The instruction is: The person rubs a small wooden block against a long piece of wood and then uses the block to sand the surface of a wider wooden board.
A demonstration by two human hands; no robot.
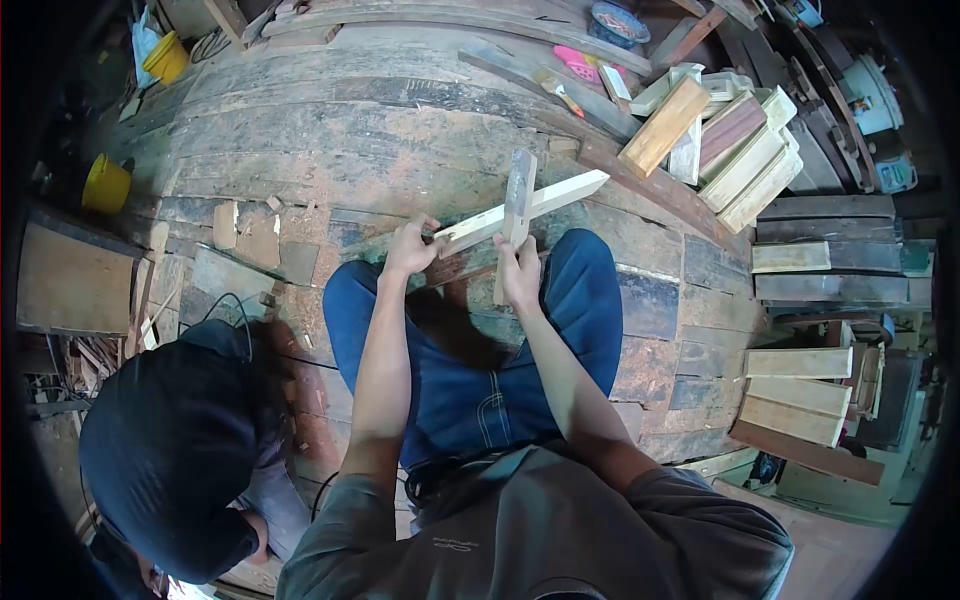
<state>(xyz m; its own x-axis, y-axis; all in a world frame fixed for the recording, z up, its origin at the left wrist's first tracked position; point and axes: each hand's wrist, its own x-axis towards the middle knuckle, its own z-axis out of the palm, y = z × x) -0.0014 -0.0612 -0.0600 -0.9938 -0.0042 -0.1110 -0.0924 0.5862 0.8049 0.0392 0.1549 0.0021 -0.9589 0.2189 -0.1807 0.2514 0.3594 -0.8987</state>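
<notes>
My left hand (408, 250) is closed on the near-left end of a pale wooden strip (570, 194), whose pointed far end angles up to the right. Small dark marks show along the strip's upper face. In my right hand (519, 272) is a greyish wooden bar (519, 190), gripped low down, with a narrower piece of wood jutting out below the fingers. The bar crosses over the strip and hides part of its middle. Both pieces lie between my bent knees, above the plank floor (400, 150).
A pile of cut wood blocks (735, 150) lies at the upper right, with a paintbrush (560, 92) and a pink object (578, 64) nearby. More boards (798, 395) sit at the right. Close on my left, another person in dark clothing (180, 450) bends forward. Yellow buckets (106, 186) stand far left.
</notes>
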